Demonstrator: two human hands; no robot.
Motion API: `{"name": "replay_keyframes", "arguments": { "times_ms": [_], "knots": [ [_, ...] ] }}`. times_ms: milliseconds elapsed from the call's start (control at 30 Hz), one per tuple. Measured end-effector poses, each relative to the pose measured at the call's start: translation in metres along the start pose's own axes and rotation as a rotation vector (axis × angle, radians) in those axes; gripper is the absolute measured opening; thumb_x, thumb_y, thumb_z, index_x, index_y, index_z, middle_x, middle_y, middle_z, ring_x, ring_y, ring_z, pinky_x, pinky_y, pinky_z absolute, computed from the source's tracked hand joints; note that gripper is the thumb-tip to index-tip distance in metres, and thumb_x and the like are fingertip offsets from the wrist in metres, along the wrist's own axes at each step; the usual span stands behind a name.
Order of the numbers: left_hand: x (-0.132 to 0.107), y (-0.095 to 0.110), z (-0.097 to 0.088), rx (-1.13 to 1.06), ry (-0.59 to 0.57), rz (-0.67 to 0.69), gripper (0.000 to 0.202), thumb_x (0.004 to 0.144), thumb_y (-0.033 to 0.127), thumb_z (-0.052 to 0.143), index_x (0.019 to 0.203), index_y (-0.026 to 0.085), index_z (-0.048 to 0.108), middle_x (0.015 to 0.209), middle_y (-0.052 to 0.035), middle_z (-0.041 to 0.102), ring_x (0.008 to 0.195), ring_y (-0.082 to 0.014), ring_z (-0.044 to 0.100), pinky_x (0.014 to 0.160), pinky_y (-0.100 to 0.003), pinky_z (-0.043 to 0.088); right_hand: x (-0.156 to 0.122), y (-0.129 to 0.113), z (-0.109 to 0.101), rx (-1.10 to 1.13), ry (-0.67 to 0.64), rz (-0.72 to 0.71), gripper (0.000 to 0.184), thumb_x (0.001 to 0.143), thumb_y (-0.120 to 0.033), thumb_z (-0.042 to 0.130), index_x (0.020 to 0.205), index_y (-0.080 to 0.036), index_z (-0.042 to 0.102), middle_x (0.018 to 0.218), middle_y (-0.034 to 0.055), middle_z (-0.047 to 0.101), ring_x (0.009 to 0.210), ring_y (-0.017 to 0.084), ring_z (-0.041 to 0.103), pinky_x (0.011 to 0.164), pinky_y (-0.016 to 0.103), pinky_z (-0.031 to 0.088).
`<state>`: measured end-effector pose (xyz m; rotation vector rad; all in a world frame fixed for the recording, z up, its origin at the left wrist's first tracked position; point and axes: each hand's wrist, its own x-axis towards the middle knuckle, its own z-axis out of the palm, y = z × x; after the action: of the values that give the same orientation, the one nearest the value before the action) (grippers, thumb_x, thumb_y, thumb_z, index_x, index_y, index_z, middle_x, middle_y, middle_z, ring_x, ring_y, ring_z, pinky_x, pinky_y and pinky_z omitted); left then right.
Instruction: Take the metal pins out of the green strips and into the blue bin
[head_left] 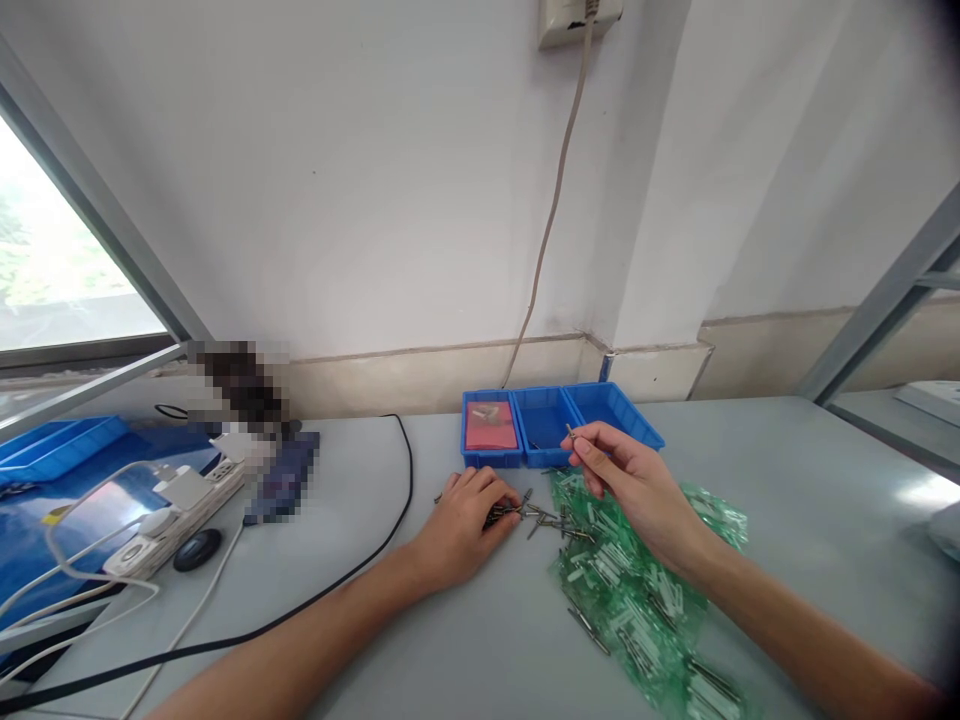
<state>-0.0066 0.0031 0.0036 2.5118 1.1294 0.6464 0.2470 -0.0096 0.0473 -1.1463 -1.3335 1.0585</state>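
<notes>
My right hand (626, 478) is raised a little above the grey table (787, 470), its fingers pinched on a small metal pin (571, 434) held up in front of the middle blue bin (545, 425). My left hand (465, 520) rests on the table with fingers curled over a small heap of dark metal pins (536, 517). Green plastic packets (637, 590) holding more pins lie spread under and beside my right forearm.
Three small blue bins stand in a row at the back; the left bin (491, 430) holds a red pad. A black cable (375, 545) crosses the table. A white power strip (176, 510) with plugs and a blue tray (60, 445) sit at the left.
</notes>
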Motion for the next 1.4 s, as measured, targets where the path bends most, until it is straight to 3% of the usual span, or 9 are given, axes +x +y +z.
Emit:
{"name": "replay_keyframes", "arguments": {
  "times_ms": [233, 400, 600, 1000, 1233, 1400],
  "knots": [
    [-0.001, 0.001, -0.001, 0.004, 0.0, -0.002, 0.005, 0.105, 0.025, 0.065, 0.11, 0.025, 0.066, 0.112, -0.0013, 0.067, 0.104, -0.0225, 0.058, 0.093, -0.039, 0.04, -0.002, -0.003, 0.0, -0.012, 0.005, 0.003, 0.037, 0.097, -0.061, 0.068, 0.103, -0.025, 0.07, 0.071, -0.0026, 0.056, 0.064, 0.016, 0.045, 0.063, 0.032, 0.035],
    [-0.001, 0.0, 0.0, 0.005, 0.005, -0.001, 0.006, 0.106, 0.027, 0.064, 0.11, 0.024, 0.067, 0.112, -0.0019, 0.067, 0.104, -0.0228, 0.058, 0.093, -0.039, 0.04, -0.003, -0.006, 0.002, -0.042, -0.003, -0.034, 0.034, 0.093, -0.059, 0.074, 0.099, -0.026, 0.07, 0.076, -0.0014, 0.056, 0.063, 0.016, 0.044, 0.057, 0.031, 0.034],
    [0.0, -0.001, 0.0, 0.005, 0.007, 0.007, 0.006, 0.105, 0.026, 0.065, 0.111, 0.024, 0.066, 0.11, -0.0022, 0.067, 0.103, -0.023, 0.059, 0.09, -0.038, 0.041, -0.004, -0.008, 0.004, -0.079, -0.01, -0.1, 0.029, 0.087, -0.052, 0.083, 0.091, -0.026, 0.071, 0.077, -0.0002, 0.059, 0.07, 0.019, 0.051, 0.063, 0.032, 0.041],
    [-0.001, -0.002, 0.001, -0.005, 0.01, 0.019, 0.005, 0.106, 0.027, 0.064, 0.111, 0.024, 0.066, 0.11, -0.0021, 0.066, 0.102, -0.0221, 0.06, 0.089, -0.038, 0.039, -0.01, -0.013, 0.004, 0.273, -0.291, 0.09, 0.035, 0.096, -0.056, 0.073, 0.093, -0.022, 0.069, 0.084, 0.0013, 0.062, 0.062, 0.012, 0.045, 0.06, 0.029, 0.033],
    [-0.001, -0.002, 0.002, -0.002, 0.011, 0.025, 0.006, 0.106, 0.027, 0.064, 0.111, 0.024, 0.066, 0.11, -0.0027, 0.067, 0.101, -0.0226, 0.06, 0.089, -0.038, 0.04, -0.006, -0.012, 0.003, 0.385, -0.239, 0.13, 0.033, 0.092, -0.053, 0.08, 0.097, -0.022, 0.067, 0.087, 0.0004, 0.057, 0.062, 0.012, 0.043, 0.06, 0.029, 0.037],
    [-0.001, -0.004, 0.003, 0.001, 0.022, 0.022, 0.006, 0.106, 0.028, 0.064, 0.111, 0.025, 0.066, 0.11, -0.0028, 0.067, 0.101, -0.0229, 0.06, 0.089, -0.038, 0.04, -0.006, -0.01, 0.003, 0.278, -0.182, 0.068, 0.035, 0.09, -0.053, 0.081, 0.103, -0.024, 0.066, 0.092, 0.0002, 0.059, 0.062, 0.012, 0.047, 0.058, 0.028, 0.037]
  ]
}}
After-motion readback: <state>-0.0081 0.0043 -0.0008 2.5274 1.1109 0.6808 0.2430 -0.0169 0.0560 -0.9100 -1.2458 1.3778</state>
